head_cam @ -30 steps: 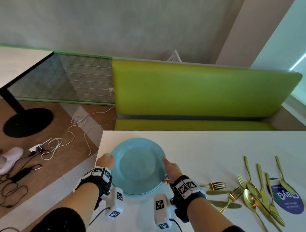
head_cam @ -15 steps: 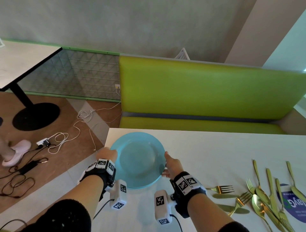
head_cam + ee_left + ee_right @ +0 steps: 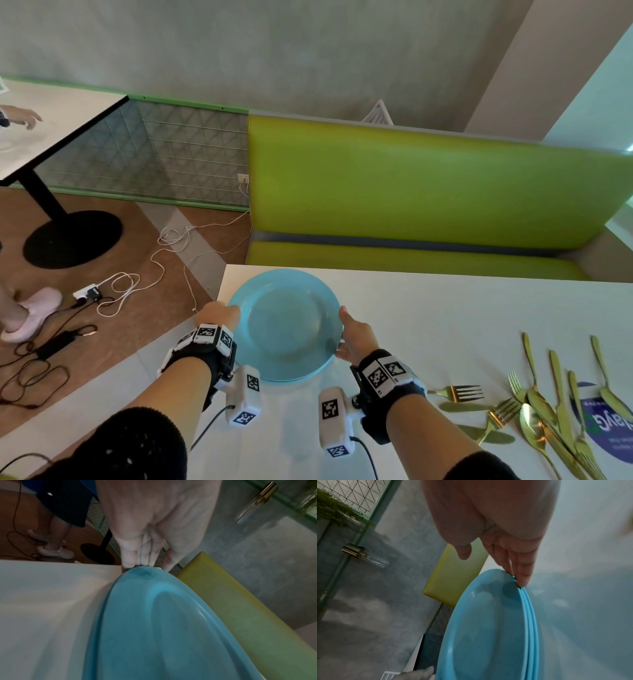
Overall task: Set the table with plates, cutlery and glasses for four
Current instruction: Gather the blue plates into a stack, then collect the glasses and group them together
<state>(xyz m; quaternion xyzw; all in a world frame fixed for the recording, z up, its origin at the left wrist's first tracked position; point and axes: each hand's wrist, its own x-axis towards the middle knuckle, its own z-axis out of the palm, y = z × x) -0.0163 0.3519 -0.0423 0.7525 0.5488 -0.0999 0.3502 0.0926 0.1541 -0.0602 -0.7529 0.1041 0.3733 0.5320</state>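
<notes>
Plates [image 3: 284, 325]: blue stack, L hand [image 3: 219, 313] & R hand [image 3: 356, 337] gripping opposite rims, near table [image 3: 428, 308] corner.

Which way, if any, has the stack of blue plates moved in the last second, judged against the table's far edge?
Yes. The stack of blue plates, held by the left hand and right hand, moved away from the person, and its gap to the far edge of the table narrowed.
</notes>
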